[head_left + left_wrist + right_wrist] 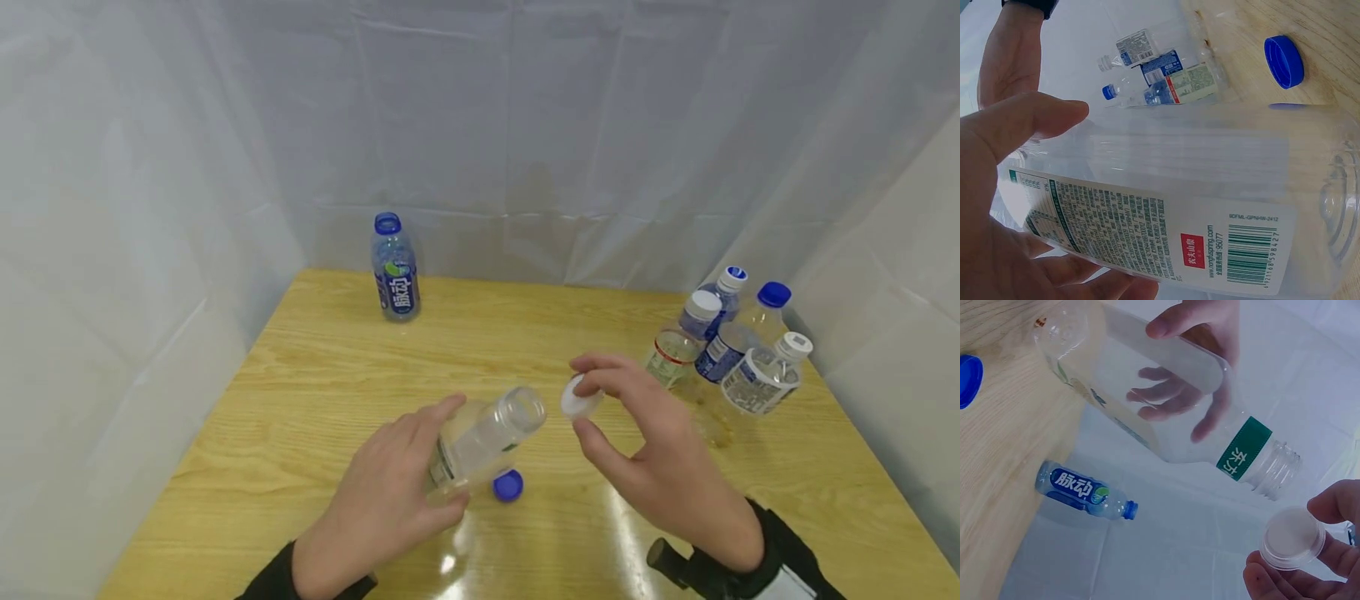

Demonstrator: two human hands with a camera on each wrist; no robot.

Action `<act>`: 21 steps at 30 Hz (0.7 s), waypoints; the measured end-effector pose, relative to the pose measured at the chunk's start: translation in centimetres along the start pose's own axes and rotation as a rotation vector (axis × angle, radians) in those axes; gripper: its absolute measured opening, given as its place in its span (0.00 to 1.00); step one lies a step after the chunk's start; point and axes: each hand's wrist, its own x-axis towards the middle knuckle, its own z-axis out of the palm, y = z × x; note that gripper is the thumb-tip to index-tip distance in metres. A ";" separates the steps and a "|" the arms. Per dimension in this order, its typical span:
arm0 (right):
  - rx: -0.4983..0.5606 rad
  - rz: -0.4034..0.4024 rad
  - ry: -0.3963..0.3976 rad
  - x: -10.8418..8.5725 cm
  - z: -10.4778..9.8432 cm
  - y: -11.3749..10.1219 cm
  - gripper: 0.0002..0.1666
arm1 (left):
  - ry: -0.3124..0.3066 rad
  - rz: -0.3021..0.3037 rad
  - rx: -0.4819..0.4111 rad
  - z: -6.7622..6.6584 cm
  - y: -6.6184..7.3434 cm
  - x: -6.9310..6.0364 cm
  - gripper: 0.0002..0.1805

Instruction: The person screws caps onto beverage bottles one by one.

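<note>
My left hand [393, 487] grips a clear plastic bottle [480, 442] around its body. The bottle is tilted, its uncapped mouth pointing up and to the right. A printed label [1110, 225] with a barcode shows in the left wrist view, and a green band [1244, 449] circles the neck in the right wrist view. Between thumb and fingers, my right hand [667, 454] pinches a white cap [576, 400], just right of the bottle mouth and apart from it. On the table below the bottle lies a blue cap [507, 485].
A blue-tinted bottle [397, 283] with a dark blue label stands at the table's back left. Several capped bottles, among them one with a blue cap [774, 294], are grouped at the right. White sheeting [480, 125] hangs behind and beside the wooden table [300, 383].
</note>
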 end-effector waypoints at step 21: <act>0.111 -0.197 0.058 0.5 1.4 -0.4 0.13 | 0.015 0.065 0.006 0.0 0.2 0.1 0.59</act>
